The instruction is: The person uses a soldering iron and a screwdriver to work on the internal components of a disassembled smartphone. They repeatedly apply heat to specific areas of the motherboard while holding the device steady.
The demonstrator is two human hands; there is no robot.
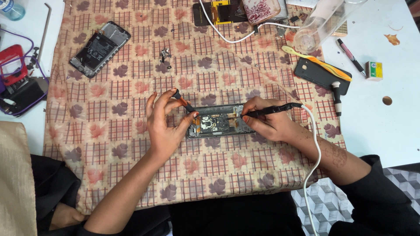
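An opened phone (218, 122) lies flat on the patterned cloth (131, 131) at the centre, its circuit board and orange flex strips exposed. My left hand (164, 124) rests at the phone's left end and grips a thin black tool (183, 102), its tip pointing down at the board. My right hand (267, 120) is at the phone's right end. It holds a black pen-shaped tool (273, 109) with a white cable (313, 161), the tip touching the board's upper right part.
A second opened phone (99, 49) lies upper left. Small screws and a metal part (165, 54) sit on the cloth. A dark phone back with a yellow toothbrush (321, 70), a screwdriver (337, 98), a pen, a clear tube and a red tool (13, 70) surround the cloth.
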